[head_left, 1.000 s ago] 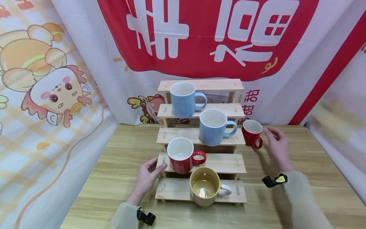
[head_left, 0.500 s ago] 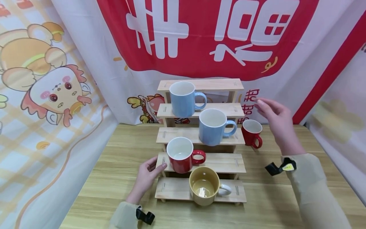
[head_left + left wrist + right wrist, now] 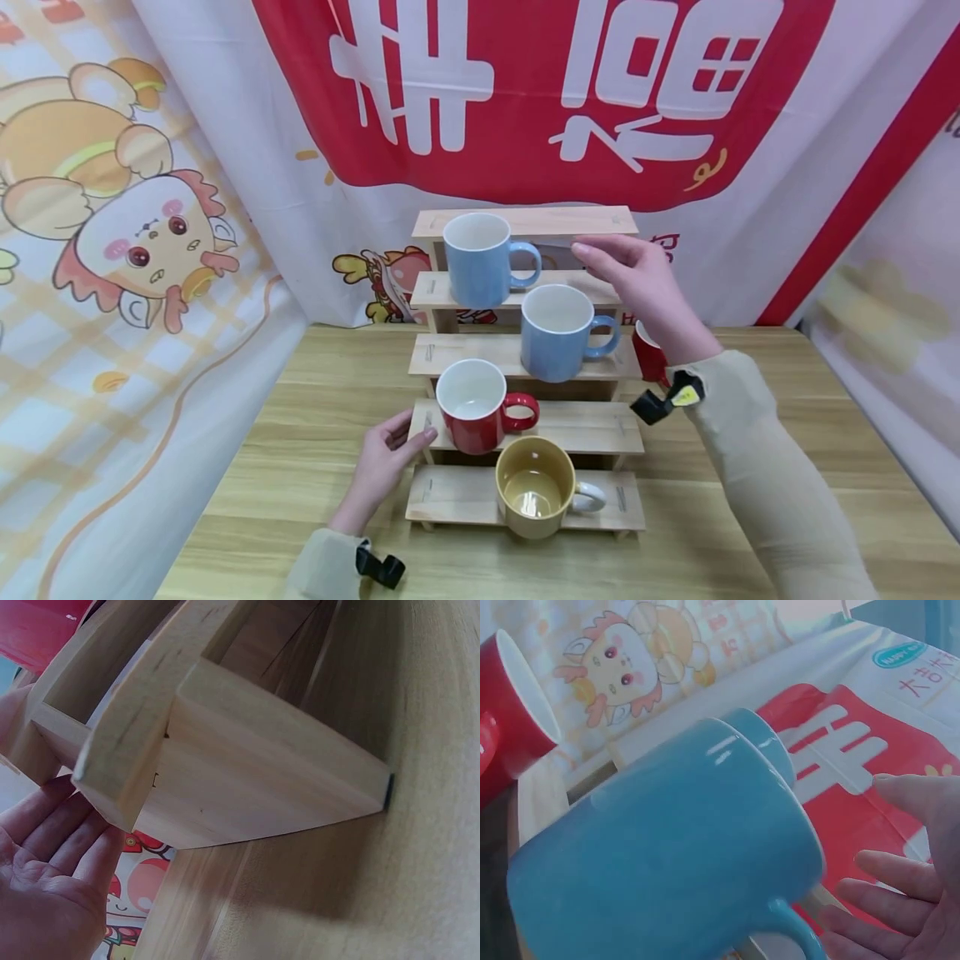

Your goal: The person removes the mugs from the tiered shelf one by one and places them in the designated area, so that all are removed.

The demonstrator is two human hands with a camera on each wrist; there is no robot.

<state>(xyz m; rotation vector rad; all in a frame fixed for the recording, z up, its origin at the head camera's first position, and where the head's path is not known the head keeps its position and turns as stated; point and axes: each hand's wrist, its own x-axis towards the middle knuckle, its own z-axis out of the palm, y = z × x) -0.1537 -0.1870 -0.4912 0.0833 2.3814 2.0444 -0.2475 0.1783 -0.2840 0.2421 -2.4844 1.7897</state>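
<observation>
A wooden stepped rack [image 3: 450,350] bears mugs on its steps. My left hand [image 3: 380,467] holds the rack's left end, thumb over a step and fingers at its underside; the left wrist view shows the fingers [image 3: 64,836] against the wood. A red mug [image 3: 480,421] stands close to that thumb. Over the rack's right side hovers my right hand [image 3: 637,279], empty, its fingers loosely extended. Nearest to it are two blue mugs, the upper [image 3: 478,267] and the lower [image 3: 555,346], handles pointing right. The lower blue mug [image 3: 667,847] fills much of the right wrist view.
On the lowest step sits a yellow mug [image 3: 536,492] with a white handle. Another red mug [image 3: 648,354] stands on the wooden table [image 3: 300,392] right of the rack, partly hidden by my right forearm. A printed cloth [image 3: 360,217] hangs behind the rack.
My right hand has moved away from the red mug on the table, first upward, then left over the rack's upper steps. The left hand and the mugs stay in place.
</observation>
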